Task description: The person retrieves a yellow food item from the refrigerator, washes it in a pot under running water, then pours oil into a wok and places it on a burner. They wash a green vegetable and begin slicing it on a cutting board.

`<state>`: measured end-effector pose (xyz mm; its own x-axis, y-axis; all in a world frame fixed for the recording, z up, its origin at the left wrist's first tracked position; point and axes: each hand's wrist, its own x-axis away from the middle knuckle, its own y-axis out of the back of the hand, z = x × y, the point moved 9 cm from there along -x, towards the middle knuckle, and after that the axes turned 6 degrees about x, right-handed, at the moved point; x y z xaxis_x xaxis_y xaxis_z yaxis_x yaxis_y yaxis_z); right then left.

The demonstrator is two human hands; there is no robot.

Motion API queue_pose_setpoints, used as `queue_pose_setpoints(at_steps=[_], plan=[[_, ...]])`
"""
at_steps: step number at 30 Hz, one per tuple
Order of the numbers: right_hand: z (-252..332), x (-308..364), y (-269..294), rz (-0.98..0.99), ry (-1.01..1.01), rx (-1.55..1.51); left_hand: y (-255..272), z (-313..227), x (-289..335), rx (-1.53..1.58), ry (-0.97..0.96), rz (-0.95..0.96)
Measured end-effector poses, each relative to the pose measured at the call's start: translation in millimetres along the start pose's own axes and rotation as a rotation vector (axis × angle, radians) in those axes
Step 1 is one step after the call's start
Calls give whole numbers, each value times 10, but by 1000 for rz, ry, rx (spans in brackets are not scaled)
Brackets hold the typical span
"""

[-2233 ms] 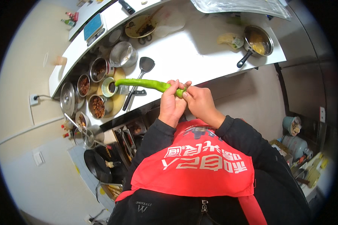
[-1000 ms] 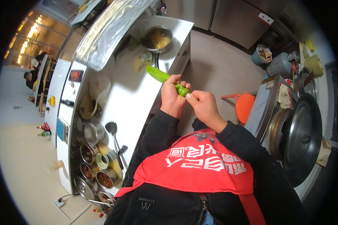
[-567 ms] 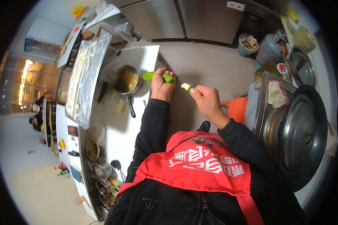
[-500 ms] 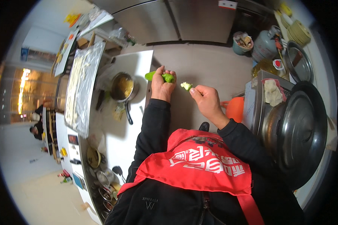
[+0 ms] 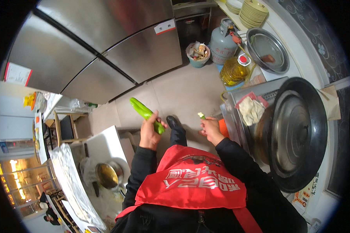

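Note:
A long green pepper (image 5: 140, 108) lies across my left hand (image 5: 149, 134), whose fingers are wrapped round its lower part. The pepper's far end sticks up to the left, above the floor. My right hand (image 5: 211, 129) is closed on the pepper's seed core (image 5: 201, 115), a pale clump with a bit of green at its base, pinched between thumb and fingers. The two hands are apart, both held in front of my red apron (image 5: 198, 171).
A bin of scraps (image 5: 198, 58) stands by the steel fridge (image 5: 144, 50). Beside it are a gas cylinder (image 5: 223, 40) and an oil jug (image 5: 234, 73). A big black lidded pot (image 5: 295, 132) is at right, a table with a saucepan (image 5: 107, 175) at left.
The view has turned and moved toward the fridge and bin. My right hand with the core now sits lower and farther from the pepper, which shows more of its length.

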<state>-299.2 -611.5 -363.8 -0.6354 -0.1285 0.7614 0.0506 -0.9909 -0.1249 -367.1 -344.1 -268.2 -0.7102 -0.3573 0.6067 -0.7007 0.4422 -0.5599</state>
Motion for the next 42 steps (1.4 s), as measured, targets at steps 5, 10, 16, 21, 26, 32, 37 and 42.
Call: queue_pose_setpoints(at_steps=[5,10,16,21,26,32,37,42], plan=[[734,-1029,19,-168,115,32,-168,-216,-656,-281,113,117],[2138,-1881,-307,-254,267,138,-651,-749,-1239,-377,157,216],[3340,-2845,-383,-293,449,42,-1310,-1306,-1665,-740,7,205],[3935,-4084,-386,-426,444,419,-1842,-1311,-2083,-886,10,169],[4421,-5134,-554,-520,532,797,-2378,-1223,-2449,-1074,5,77],[4592,-6165,-768,-162,630,713,-2880,-1118,-2904,-1299,-32,62],[4610,-6411,-692,-13,335,577,-3110,-989,-3156,-1292,24,68],[4660,-4974,-1499,545,-94,-32,-3497,-845,-3549,-1162,6,124]])
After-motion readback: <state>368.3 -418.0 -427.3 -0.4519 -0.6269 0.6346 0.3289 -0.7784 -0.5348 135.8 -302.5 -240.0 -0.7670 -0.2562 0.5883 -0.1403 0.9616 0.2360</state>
